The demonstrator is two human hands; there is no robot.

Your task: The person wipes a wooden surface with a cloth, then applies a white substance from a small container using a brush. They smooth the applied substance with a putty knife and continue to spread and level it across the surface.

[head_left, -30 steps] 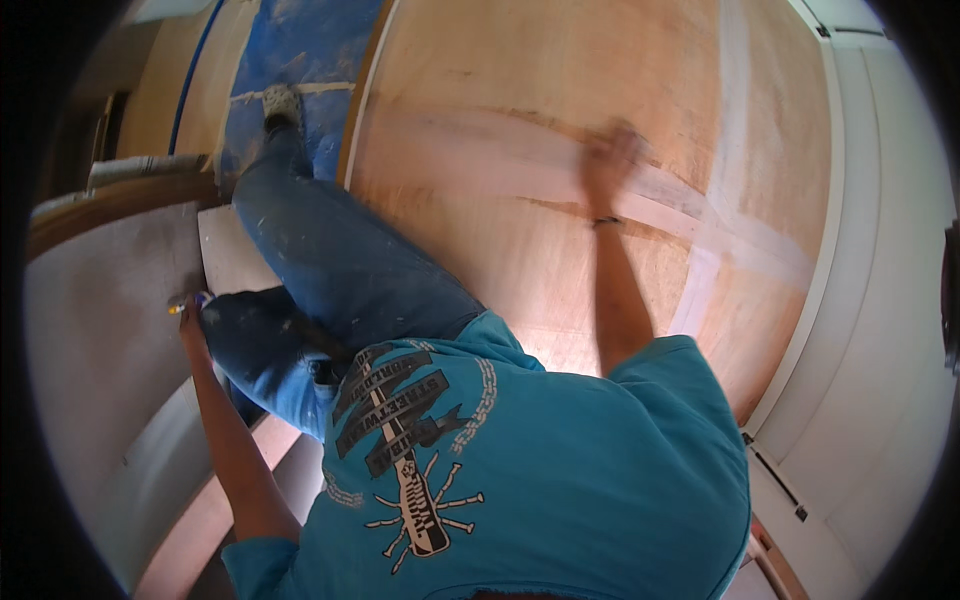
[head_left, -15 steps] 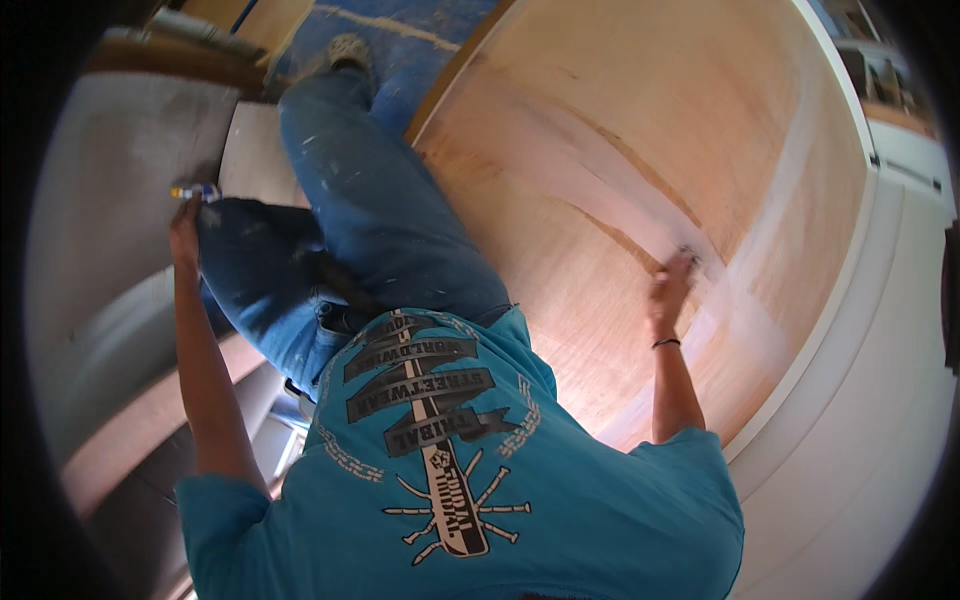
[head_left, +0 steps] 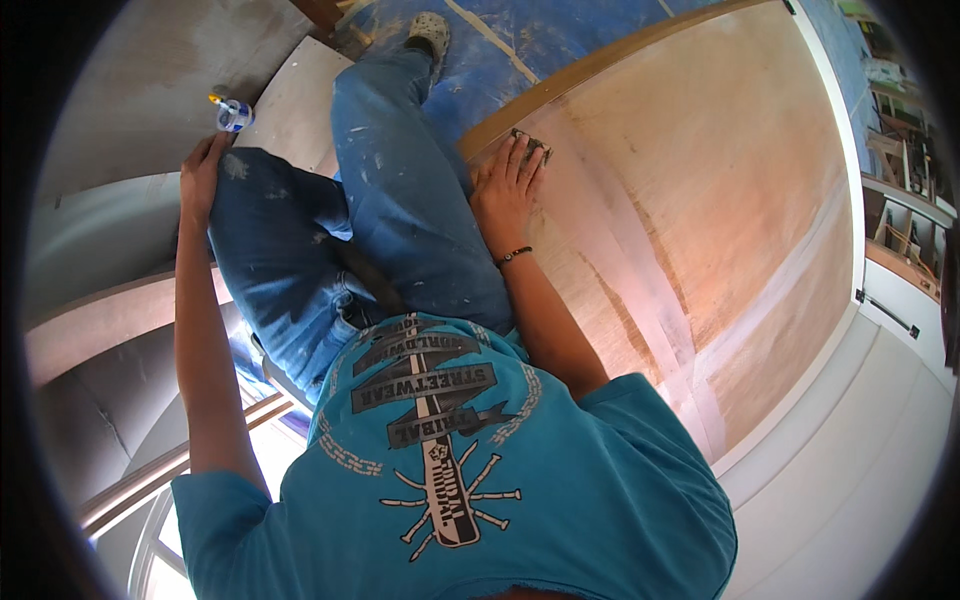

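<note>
My right hand (head_left: 508, 195) presses a small dark, speckled pad (head_left: 532, 145) against a plywood panel (head_left: 700, 170), close to its wooden edge at upper left; a pale pink band of filler runs down from there. My left hand (head_left: 200, 175) is beside my bent, paint-marked knee, fingers curled together; what they grip, if anything, is hidden. Just beyond those fingertips is a small bottle (head_left: 234, 116) with a yellow top and blue label.
My outstretched leg lies along the panel's left side, its foot on blue sheeting (head_left: 500, 30) with tape. Grey boards (head_left: 120, 120) and a curved pale ledge are at left. A white frame with black hinge-like fittings and cluttered shelving (head_left: 895, 140) are at right.
My right hand has swept down the filler band, then back up to the panel's left edge. The view has turned, bringing more shelving in at right and shifting my left hand higher.
</note>
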